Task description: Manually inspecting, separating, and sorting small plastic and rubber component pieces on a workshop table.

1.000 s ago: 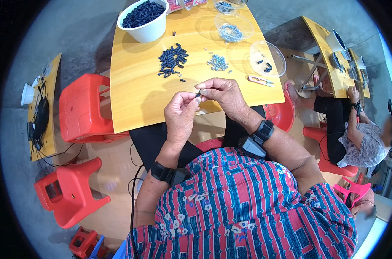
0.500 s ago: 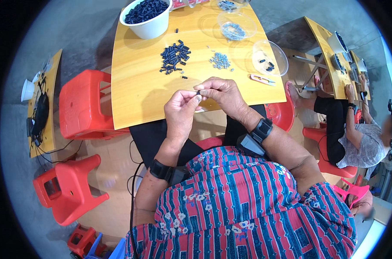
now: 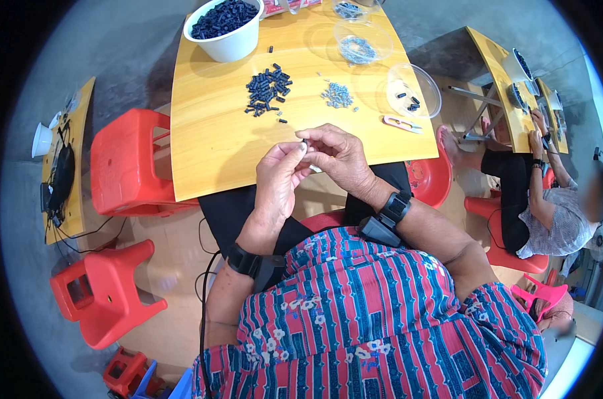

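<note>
Just past the near table edge, my left hand [image 3: 277,178] pinches a small black cylinder [image 3: 305,141] between thumb and forefinger. My right hand [image 3: 345,158] curls in against it, its forefinger at the piece and its thumb lower down; most of the piece is hidden by the fingers. Beyond my hands lies a loose pile of black cylinders [image 3: 267,90], with a single black cylinder [image 3: 283,121] apart from it. To its right is a heap of small clear-grey parts [image 3: 338,95]. A clear round tub [image 3: 432,100] holds several black pieces.
Pink-handled thread snips [image 3: 401,124] lie by the right table edge. A white bucket [image 3: 228,48] full of black pieces stands at the far left, clear tubs [image 3: 381,43] at the far right. Red stools [image 3: 125,156] flank the table. Another person [image 3: 557,216] works at a table on the right.
My right thumb has slid down away from the fingertips, and its forefinger has shifted over the piece. My left hand still pinches it. The co-worker's hands have moved slightly.
</note>
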{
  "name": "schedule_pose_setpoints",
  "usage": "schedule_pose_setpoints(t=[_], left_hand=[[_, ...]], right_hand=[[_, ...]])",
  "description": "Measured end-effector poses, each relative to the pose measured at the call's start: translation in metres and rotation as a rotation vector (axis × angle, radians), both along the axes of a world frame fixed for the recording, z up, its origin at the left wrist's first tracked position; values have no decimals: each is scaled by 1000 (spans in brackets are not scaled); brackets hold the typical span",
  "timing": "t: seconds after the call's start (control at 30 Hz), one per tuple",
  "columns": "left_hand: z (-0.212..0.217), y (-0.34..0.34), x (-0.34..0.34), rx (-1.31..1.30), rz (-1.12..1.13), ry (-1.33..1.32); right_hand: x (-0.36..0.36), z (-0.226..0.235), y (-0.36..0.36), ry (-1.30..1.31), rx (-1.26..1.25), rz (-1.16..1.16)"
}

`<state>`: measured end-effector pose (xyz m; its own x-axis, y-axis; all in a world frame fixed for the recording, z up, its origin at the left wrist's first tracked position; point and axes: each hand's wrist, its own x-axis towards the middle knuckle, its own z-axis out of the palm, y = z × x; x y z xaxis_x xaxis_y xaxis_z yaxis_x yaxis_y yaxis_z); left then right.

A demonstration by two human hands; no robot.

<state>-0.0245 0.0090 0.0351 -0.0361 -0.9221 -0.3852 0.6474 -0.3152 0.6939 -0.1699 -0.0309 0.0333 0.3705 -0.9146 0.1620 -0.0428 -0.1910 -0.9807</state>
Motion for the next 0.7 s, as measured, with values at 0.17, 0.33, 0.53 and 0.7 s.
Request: schedule_pose_setpoints(t=[0.17, 0.33, 0.53, 0.7], left_hand=[[-4, 2, 3, 10, -35, 19], [5, 1, 9, 16, -100, -73], [10, 0, 10, -49, -132, -243], [4, 1, 8, -150, -94, -424]], right_hand=[[-3, 0, -1, -38, 62, 21], [-6, 0, -4, -57, 86, 74], [-10, 14, -6, -167, 291, 162], [-5, 16, -14, -29, 324, 56]])
